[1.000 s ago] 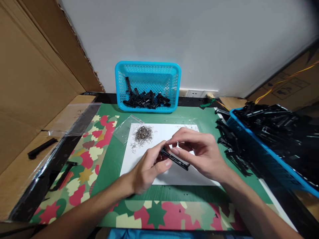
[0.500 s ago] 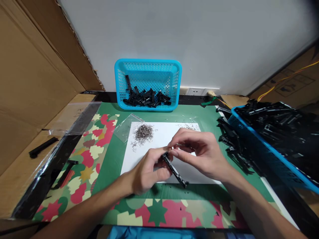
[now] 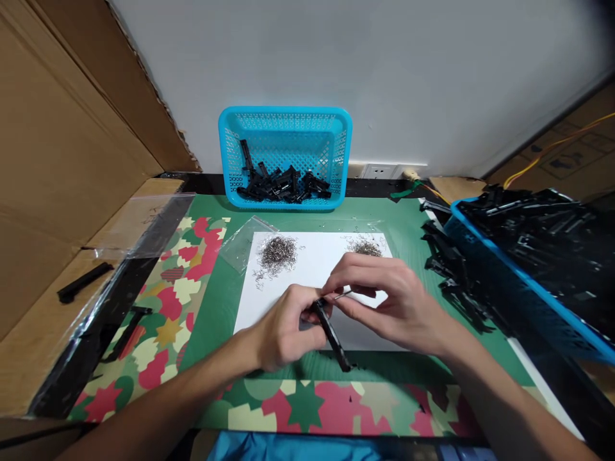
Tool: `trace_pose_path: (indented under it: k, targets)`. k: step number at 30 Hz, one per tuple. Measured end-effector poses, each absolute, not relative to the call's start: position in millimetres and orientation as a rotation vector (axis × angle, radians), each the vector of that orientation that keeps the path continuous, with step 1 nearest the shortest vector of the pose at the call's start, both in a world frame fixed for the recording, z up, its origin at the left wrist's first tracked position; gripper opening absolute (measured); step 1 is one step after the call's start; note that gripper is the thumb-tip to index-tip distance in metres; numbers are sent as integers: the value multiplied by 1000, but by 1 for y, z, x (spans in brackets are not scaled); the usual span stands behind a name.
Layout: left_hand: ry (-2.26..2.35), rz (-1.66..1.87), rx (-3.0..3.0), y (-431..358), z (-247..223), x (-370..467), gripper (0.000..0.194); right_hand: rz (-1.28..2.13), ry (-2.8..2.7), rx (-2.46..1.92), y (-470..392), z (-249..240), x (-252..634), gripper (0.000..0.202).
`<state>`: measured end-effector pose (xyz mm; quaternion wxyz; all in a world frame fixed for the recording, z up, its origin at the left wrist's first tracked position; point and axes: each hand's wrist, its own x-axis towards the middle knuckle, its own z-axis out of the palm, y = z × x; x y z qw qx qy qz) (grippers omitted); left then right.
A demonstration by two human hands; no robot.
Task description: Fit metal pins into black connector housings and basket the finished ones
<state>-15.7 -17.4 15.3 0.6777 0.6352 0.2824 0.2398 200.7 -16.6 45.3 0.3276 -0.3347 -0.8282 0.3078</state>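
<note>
My left hand (image 3: pixel 294 330) is closed around the upper end of a long, narrow black plastic part (image 3: pixel 334 336), whose lower end points down toward the front of the mat. My right hand (image 3: pixel 384 294) pinches a thin metal rod (image 3: pixel 343 294) close to the part's upper end; whether it touches the part is hidden by my fingers. Beneath both hands lies a white sheet (image 3: pixel 317 256). On it are a pile of small wire springs or hooks (image 3: pixel 277 254) at the left and a second small metal pile (image 3: pixel 365 247) beyond my right hand.
A blue basket (image 3: pixel 285 111) holding several black parts stands against the wall. At the right, a larger blue basket (image 3: pixel 509 262) is heaped with black parts, with loose ones (image 3: pixel 449 269) beside it. A clear bag (image 3: pixel 245 242) and another black part (image 3: pixel 127 334) lie left.
The black part has turned in my left hand, its lower end shifting slightly left and down. The thin metal rod now shows between my right fingers, and the right metal pile is more exposed.
</note>
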Motion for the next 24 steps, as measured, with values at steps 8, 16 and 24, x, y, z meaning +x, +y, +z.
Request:
trace_pose_path:
  k: [8, 16, 24]
  targets:
    - [634, 479, 1245, -17, 20, -12, 31, 496, -2407, -925, -17, 37, 201, 13]
    - [646, 530, 1250, -16, 12, -13, 30, 385, -2252, -986, -16, 30, 195, 12]
    - [724, 569, 1300, -19, 6, -11, 30, 352, -2351, -941, -17, 34, 195, 13]
